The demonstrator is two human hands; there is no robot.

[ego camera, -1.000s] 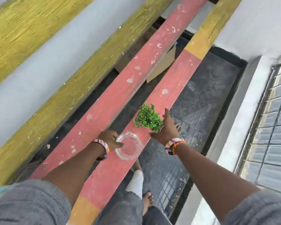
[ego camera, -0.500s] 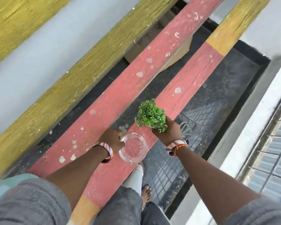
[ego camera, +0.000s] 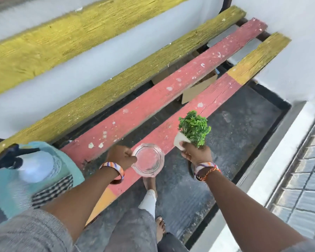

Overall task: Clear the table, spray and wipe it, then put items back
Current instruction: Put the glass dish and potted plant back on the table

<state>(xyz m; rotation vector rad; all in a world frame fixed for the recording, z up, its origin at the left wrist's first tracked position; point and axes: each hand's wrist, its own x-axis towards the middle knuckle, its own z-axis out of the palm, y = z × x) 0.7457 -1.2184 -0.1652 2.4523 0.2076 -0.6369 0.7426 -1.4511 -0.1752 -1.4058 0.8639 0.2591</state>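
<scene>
My left hand grips the rim of a clear glass ashtray and holds it just above the near red plank. My right hand holds a small green plant in a white pot, lifted clear of the plank. The slatted table has red and yellow planks with gaps between them. A spray bottle with a dark trigger rests on a teal cloth at the left end of the table.
A cardboard box lies under the planks. A dark mat covers the floor below, where my feet stand. A white wall rises at the right, with a barred window lower right.
Both hands have lifted their items off the plank. The plant now sits higher and tilted, its white pot showing. My view has swung left, bringing the spray bottle and teal cloth into sight.
</scene>
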